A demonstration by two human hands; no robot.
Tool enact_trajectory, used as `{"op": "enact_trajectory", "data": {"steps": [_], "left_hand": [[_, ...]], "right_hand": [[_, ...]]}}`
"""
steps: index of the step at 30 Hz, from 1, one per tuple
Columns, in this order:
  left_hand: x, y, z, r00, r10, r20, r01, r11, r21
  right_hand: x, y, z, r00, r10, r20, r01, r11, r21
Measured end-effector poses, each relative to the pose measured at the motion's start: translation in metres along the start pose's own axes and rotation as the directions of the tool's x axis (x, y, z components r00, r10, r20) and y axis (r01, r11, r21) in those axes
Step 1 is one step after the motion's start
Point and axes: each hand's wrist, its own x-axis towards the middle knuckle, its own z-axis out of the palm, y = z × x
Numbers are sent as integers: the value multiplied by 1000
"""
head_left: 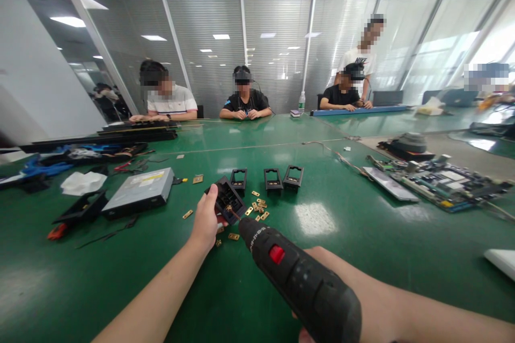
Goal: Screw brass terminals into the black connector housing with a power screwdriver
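Observation:
My left hand [206, 221] grips a small black plastic frame [228, 199], tilted up off the green table [330, 257]. My right hand [322, 257], mostly hidden behind the tool, holds a black electric screwdriver [298, 278] with a red button; its tip touches the frame at a small brass piece. Several loose brass plates [257, 207] lie just beyond the frame. Three more black frames [273, 178] stand in a row further back.
A grey optical drive [140, 191] and a black tray [82, 206] lie at left, with white tissue and cables behind. A circuit board [438, 182] sits at right. Several other people sit or stand at the far side of the table.

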Motion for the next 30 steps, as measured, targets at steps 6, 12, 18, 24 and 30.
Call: {"op": "enact_trajectory", "data": {"steps": [6, 12, 18, 24, 30], "left_hand": [[1, -2, -2, 1000, -7, 1, 7, 1000, 29], [3, -2, -4, 1000, 2, -19, -1, 998, 65], [3, -2, -3, 1000, -27, -11, 28, 998, 59], [2, -1, -2, 1000, -27, -12, 28, 997, 70], [4, -4, -5, 1000, -25, -6, 25, 997, 76]], "right_hand": [[2, 5, -1, 1000, -21, -8, 21, 1000, -14], [2, 4, -1, 1000, -6, -2, 6, 999, -31], [5, -1, -1, 999, 44, -3, -44, 999, -14], [6, -2, -1, 1000, 19, -17, -20, 999, -50], [6, 0, -1, 1000, 8, -10, -9, 999, -46]]}}
